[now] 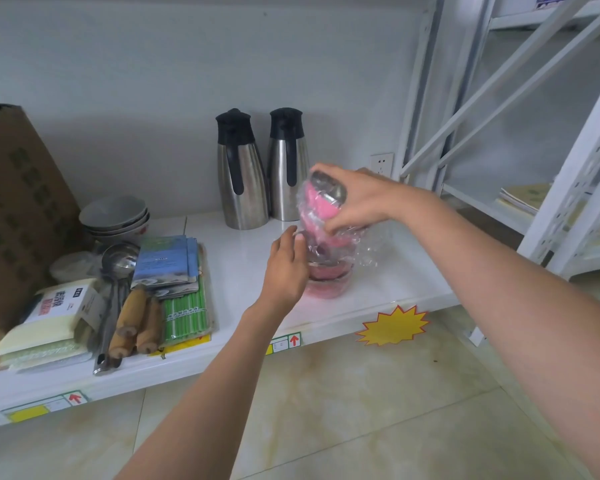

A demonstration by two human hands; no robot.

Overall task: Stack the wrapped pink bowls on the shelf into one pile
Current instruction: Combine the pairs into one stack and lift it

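At the shelf's [222, 362] left end a cardboard box [18, 216] carries print too blurred to read, and the sponge pack [54, 306] and green pack [186, 315] labels are just as unclear. Red arrows mark the edge tags [286, 342]. The left hand [286, 268] rests, fingers loosely curled, against the pile of wrapped pink bowls [328, 277] on the shelf. The right hand [354, 200] grips a tilted wrapped bowl [321, 206] above it. A blank yellow starburst tag [394, 325] follows.
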